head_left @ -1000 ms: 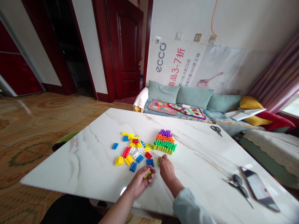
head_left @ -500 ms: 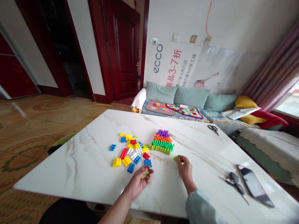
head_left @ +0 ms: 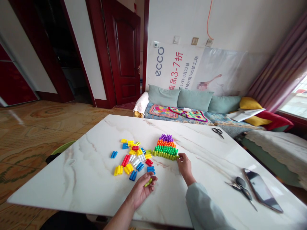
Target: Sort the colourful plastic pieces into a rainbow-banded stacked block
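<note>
Lying loose on the left of the white, grey-veined tabletop [head_left: 81, 179], short plastic tube pieces [head_left: 118, 170] in blue, yellow, red, white and yellow-green sit in small joined groups, a blue pair [head_left: 114, 154] set apart at the outer edge. Next comes the left hand [head_left: 144, 188], palm turned up and fingers loosely curled, a yellow-green piece [head_left: 148, 182] resting in its half-open grip; its pose is much as it was half a second ago.

Farther right and beyond this hand stands the assembled block [head_left: 165, 148], stepped in bands of purple, orange and green, with an olive-green row [head_left: 165, 155] along its near edge. At that row's right end is the right hand [head_left: 184, 165], thumb and fingertips pinched on an end piece [head_left: 178, 156] that they mostly hide. Half a second earlier this hand held a yellow-green piece out to the right, clear of the block; now its fingertips meet the row.

Well to the right, black scissors [head_left: 217, 131] lie near the far edge. Closer in are a dark-handled pointed tool [head_left: 244, 191] and, just beside it, a smartphone [head_left: 262, 190], face up.
</note>
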Demonstrator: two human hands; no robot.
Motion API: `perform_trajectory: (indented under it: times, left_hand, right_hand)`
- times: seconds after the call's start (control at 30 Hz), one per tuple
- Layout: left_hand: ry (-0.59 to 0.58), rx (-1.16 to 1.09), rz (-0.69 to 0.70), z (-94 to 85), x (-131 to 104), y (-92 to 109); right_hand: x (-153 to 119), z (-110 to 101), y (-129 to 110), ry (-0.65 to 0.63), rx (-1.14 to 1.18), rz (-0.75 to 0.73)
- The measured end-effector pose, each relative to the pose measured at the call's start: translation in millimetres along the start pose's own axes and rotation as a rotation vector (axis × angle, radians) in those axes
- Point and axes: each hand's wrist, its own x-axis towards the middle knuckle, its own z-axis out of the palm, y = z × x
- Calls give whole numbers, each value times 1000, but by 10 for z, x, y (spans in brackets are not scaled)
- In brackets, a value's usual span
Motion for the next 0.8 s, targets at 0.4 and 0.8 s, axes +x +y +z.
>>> perform_trajectory:
  times: [0.4,0.8]
  left_hand:
    - [-24,19,14,35,-8,20]
    - [-45,-152,-8,62,-31,36]
  right_hand:
    - [-465,-30,-139,-145,43,-160]
    - [-1287,44,-1087,-472,285,-417]
